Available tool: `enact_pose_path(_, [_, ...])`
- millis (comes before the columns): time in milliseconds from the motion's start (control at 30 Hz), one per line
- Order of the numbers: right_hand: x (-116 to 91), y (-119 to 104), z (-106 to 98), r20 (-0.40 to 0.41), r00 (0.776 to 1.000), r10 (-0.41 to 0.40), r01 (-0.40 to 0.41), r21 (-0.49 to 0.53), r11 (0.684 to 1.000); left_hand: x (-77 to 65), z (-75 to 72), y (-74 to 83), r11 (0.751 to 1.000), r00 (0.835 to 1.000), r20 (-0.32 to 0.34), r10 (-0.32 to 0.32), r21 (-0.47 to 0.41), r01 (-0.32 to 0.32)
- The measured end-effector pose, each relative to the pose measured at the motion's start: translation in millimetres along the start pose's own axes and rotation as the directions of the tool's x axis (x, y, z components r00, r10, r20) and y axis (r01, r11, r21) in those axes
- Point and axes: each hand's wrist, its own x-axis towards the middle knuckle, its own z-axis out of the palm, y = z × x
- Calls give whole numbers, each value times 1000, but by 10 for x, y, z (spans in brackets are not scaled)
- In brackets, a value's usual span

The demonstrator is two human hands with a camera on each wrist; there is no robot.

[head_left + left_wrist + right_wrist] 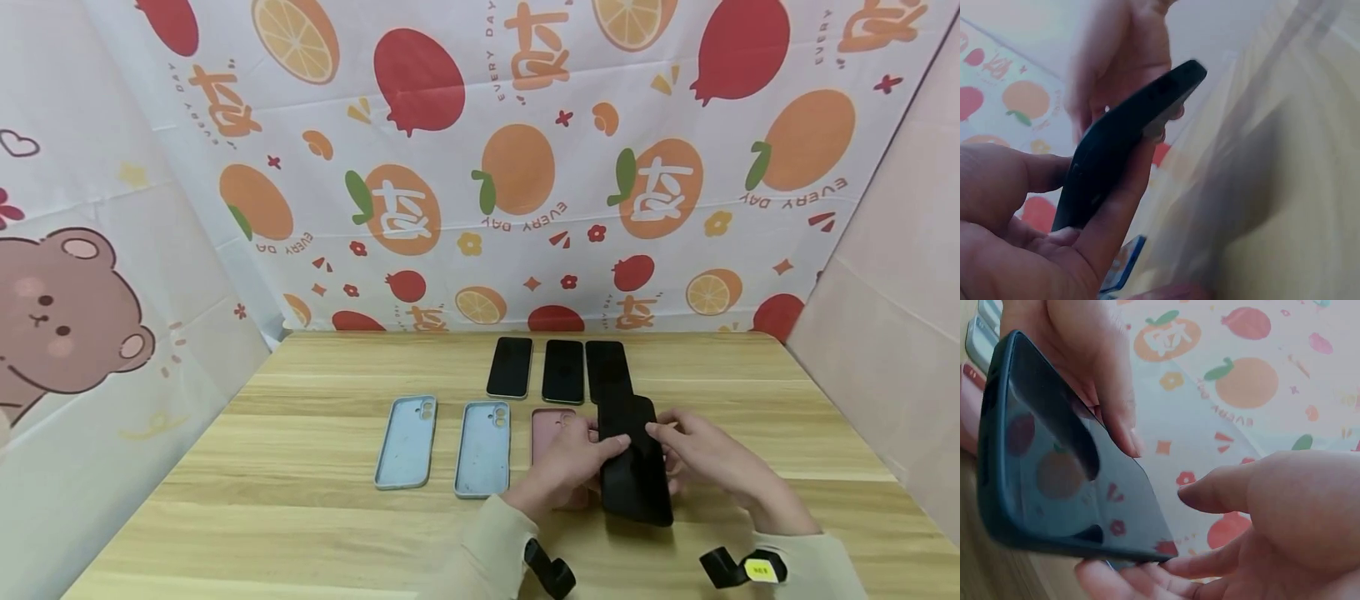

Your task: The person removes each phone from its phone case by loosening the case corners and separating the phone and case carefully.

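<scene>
A smartphone (636, 483) with a glossy black screen and a dark case (997, 506) around its edge is held above the table, tilted. My left hand (564, 462) grips it from the left, thumb over the screen side and fingers beneath. From the right, my right hand (708, 454) holds it with fingers curled under; in the right wrist view its thumb stands close to the phone's edge. Beside the left hand lies a pink phone case (549, 425), partly covered by that hand. The left wrist view shows the cased phone (1110, 140) edge-on.
Two light blue phone cases (407, 442) lie to the left on the wooden table (300, 467). Along the back are three black-screened phones (510, 367), the rightmost partly covered by the held phone. A fruit-print cloth (517, 250) hangs behind the table.
</scene>
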Motion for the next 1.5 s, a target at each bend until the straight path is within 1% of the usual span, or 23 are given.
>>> enact_pose_path(100, [1, -60, 22, -4, 1000, -29, 29, 28, 999, 3, -93, 30, 1000, 1000, 7, -4, 25, 4])
enact_pose_path(200, [13, -94, 36, -6, 999, -53, 53, 56, 997, 12, -175, 60, 996, 1000, 18, 19, 83, -21])
enact_pose_path(333, [38, -102, 56, -18, 997, -80, 81, 89, 993, -5, -276, 92, 993, 999, 34, 35, 114, -39])
enact_pose_path(433, [63, -94, 79, -30, 996, -88, 91, 122, 988, -36, -346, 95, 998, 998, 55, 25, 61, -29])
enact_pose_path(500, [79, -86, 96, -32, 995, -92, 96, 149, 984, -54, -390, 89, 1000, 996, 81, 22, 14, -24])
enact_pose_path(667, [117, -69, 155, -28, 991, -130, 133, 208, 969, -90, -506, 92, 1000, 990, 140, 19, -3, -19])
enact_pose_path(800, [146, -42, 200, -6, 985, -172, 167, 270, 948, -129, -576, 98, 1000, 985, 170, 7, -3, -6])
enact_pose_path(933, [173, -15, 234, 28, 979, -204, 183, 332, 925, -167, -625, 87, 1000, 981, 195, 10, -1, -10])
enact_pose_path(1033, [191, -10, 254, 44, 978, -206, 177, 362, 915, -176, -641, 77, 999, 981, 191, 27, 20, -31])
enact_pose_path(1133, [201, -19, 285, 22, 985, -174, 152, 384, 911, -174, -636, 73, 996, 985, 167, 49, 69, -61])
enact_pose_path(1233, [203, -33, 320, -18, 991, -130, 127, 388, 913, -173, -625, 70, 985, 988, 144, 62, 153, -84])
enact_pose_path(1333, [201, -39, 346, -50, 992, -116, 127, 387, 913, -177, -621, 72, 976, 987, 150, 63, 195, -92])
enact_pose_path(1400, [198, -37, 353, -58, 989, -139, 150, 395, 906, -183, -621, 74, 978, 984, 164, 67, 186, -98])
enact_pose_path(1500, [197, -28, 355, -66, 981, -182, 192, 447, 874, -196, -618, 84, 989, 978, 197, 68, 115, -92])
